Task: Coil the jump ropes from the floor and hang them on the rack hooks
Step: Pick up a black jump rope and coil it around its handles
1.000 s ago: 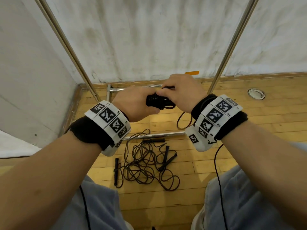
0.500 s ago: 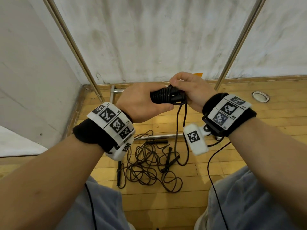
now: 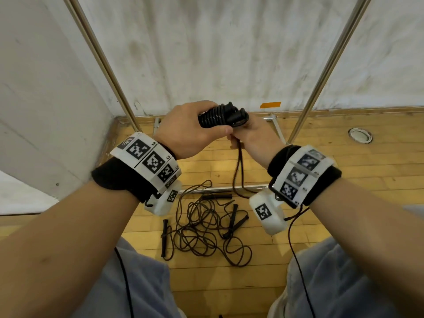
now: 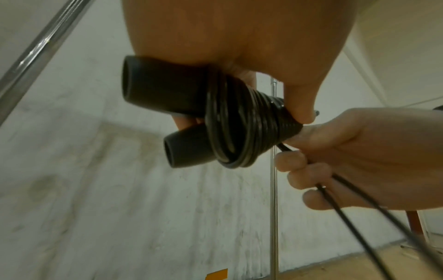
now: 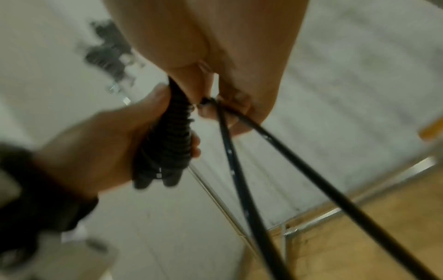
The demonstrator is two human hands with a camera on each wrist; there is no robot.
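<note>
My left hand [image 3: 190, 131] grips a black jump rope bundle [image 3: 221, 117]: two handles side by side with cord wound tightly round them [image 4: 239, 130]. My right hand [image 3: 254, 138] sits just under and to the right of it, fingers curled round a doubled loop of the same cord [image 3: 238, 171] that hangs down from the bundle [image 5: 239, 161]. More black jump ropes [image 3: 204, 230] lie tangled on the wooden floor below my hands, with several handles among them. Two slanting metal rack poles [image 3: 107, 65] rise on either side; no hooks are in view.
The rack's metal base bar [image 3: 220, 188] crosses the floor just behind the tangle. A white wall [image 3: 206, 53] closes the back, with an orange tape mark [image 3: 270, 104]. A round floor fitting [image 3: 360, 134] sits at right. My knees fill the bottom of the head view.
My right hand has swung from over the bundle to beneath it, carrying the cord loop round. Both hands rose slightly; the bundle now shows more turns of cord.
</note>
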